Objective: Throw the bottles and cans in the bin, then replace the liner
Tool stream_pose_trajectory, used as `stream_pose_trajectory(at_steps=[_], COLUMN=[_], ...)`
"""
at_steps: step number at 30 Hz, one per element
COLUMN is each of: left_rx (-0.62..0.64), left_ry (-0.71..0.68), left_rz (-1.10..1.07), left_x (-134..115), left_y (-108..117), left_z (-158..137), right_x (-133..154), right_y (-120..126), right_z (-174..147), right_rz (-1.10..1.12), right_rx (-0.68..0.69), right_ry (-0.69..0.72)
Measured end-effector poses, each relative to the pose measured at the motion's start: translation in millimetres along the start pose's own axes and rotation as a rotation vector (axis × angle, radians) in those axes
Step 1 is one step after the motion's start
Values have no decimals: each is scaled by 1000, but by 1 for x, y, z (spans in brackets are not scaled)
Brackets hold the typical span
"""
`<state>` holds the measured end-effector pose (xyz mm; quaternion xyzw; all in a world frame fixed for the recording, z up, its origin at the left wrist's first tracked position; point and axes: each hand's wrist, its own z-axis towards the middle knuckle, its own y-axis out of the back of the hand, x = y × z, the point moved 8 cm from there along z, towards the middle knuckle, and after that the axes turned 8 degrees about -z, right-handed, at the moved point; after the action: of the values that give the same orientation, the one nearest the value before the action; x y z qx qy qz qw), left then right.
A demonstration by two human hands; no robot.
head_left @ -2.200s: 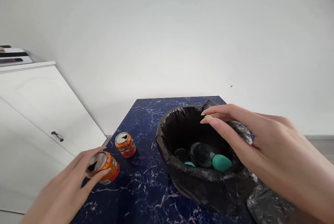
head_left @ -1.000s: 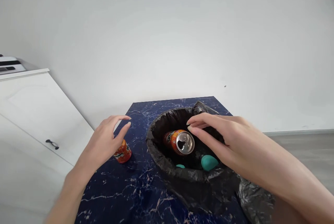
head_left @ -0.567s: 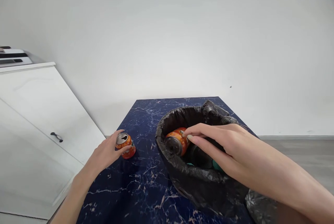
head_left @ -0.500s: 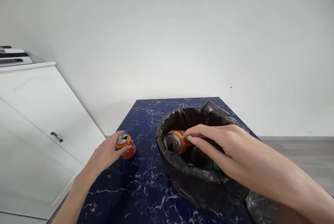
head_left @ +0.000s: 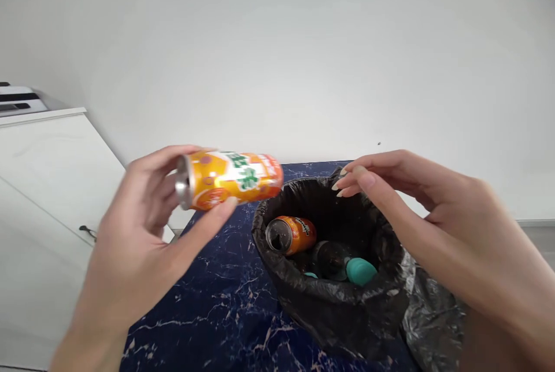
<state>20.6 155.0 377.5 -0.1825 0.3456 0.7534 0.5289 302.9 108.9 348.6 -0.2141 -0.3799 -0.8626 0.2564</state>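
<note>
My left hand (head_left: 143, 233) grips an orange drink can (head_left: 236, 178) raised above the table. The can lies on its side in the air, its opened top facing left. To the right, my right hand (head_left: 429, 216) hovers over the far right of a bin lined with a black plastic bag (head_left: 329, 308). Its fingers are loosely curved with nothing in them. Inside the bin rests another orange can (head_left: 291, 235), tipped over with its opening toward the left. Beside that can are a dark clear item (head_left: 332, 259) and a teal rounded object (head_left: 361, 271), both partly hidden.
The bin stands on a dark blue marble-patterned table (head_left: 217, 302). A white cabinet (head_left: 47, 233) with a black handle is at the left, a white and black item (head_left: 19, 100) on top. Loose black plastic (head_left: 433, 314) hangs at the bin's right. A pale wall rises behind.
My left hand has lifted its can off the table, tilted it sideways and brought it rightward. My right hand has let go of the can in the bin and moved up and right.
</note>
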Motion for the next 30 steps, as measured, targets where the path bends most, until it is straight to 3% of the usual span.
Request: stream_pose_trajectory(at_steps=[4, 9, 13, 17, 20, 24, 26, 28, 30], left_rx=[367, 685, 863, 956, 843, 382, 236, 205, 255], left_ry=[-38, -87, -101, -112, -76, 7, 71, 168, 279], left_rz=[90, 268, 254, 199, 128, 2, -13, 10, 56], left_x=[-15, -18, -14, -12, -11, 6, 27, 57, 90], left_y=[-56, -112, -142, -153, -142, -101, -85, -77, -75], left_z=[11, 16, 10, 3, 9, 27, 29, 27, 24], right_x=[-4, -12, -17, -22, -24, -29, -38, -54, -76], right_y=[11, 24, 27, 25, 24, 20, 14, 7, -1], right_z=[-1, -2, 1, 5, 8, 13, 17, 24, 31], right_rz=[39, 33, 23, 20, 15, 31, 45, 58, 59], right_rx=[-34, -46, -32, -6, -1, -17, -18, -25, -24], right_ry=[-34, -31, -28, -44, -49, -59, -67, -85, -124])
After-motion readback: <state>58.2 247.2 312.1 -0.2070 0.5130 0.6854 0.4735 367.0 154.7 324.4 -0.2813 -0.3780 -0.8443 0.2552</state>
